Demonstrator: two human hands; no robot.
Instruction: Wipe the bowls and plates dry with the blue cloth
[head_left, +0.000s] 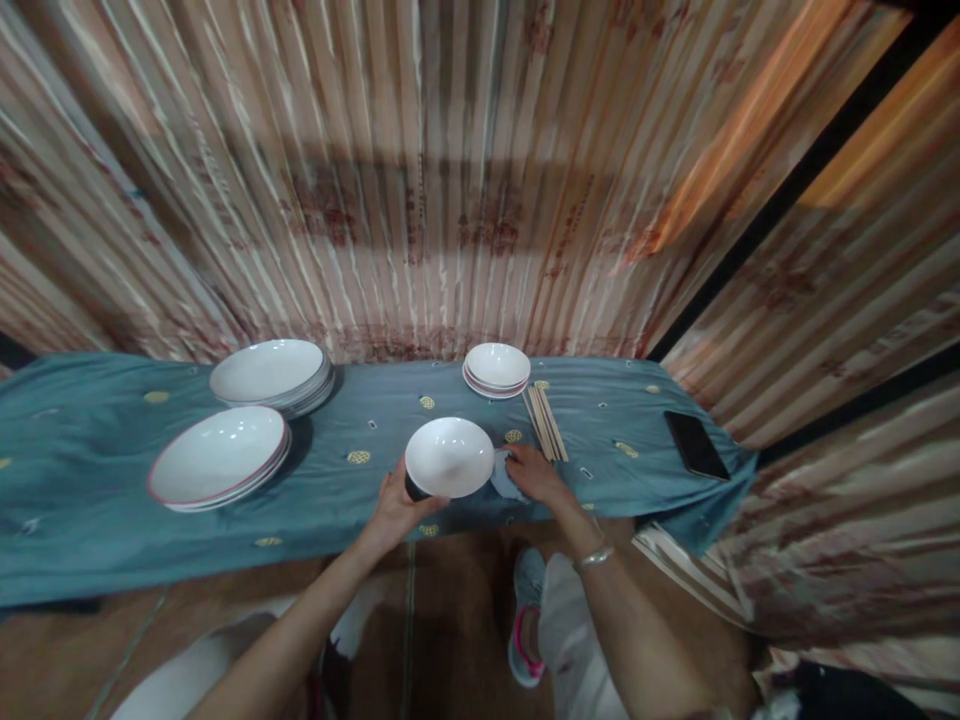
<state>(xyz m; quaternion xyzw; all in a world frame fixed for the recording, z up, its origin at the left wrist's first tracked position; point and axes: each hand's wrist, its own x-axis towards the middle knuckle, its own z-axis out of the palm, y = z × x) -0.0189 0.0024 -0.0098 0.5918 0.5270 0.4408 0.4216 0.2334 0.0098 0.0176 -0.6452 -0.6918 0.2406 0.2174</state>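
Carefully, a person's bare left hand (396, 510) steadies a glossy white round bowl (450, 455) over the near-middle of a table draped in a teal cloth (397, 385) printed with yellow pineapples. The thumb lies along the bowl's near side and the fingers curl around its left, pinching it between them; whether its base rests on the table cannot be told. Its mouth faces up, tipped slightly toward the wearer, the round rim appearing widest from left to right. At the bowl's right edge, the right hand (536, 472), a silvery bracelet (595, 557) at its wrist, has its fingers bunched on a pale-blue crumpled rag (507, 480).

Beyond stands a stack of small white bowls (496, 368) with red trim; slim pale wooden chopsticks (544, 424) lie beside it, angling from far left to near right. Two stacks of larger white dishes (266, 370) sit at left, and a black rectangular phone (696, 445) lies at far right, its face dark. Markings on the striped beige curtain (360, 120) behind are too blurred to read.
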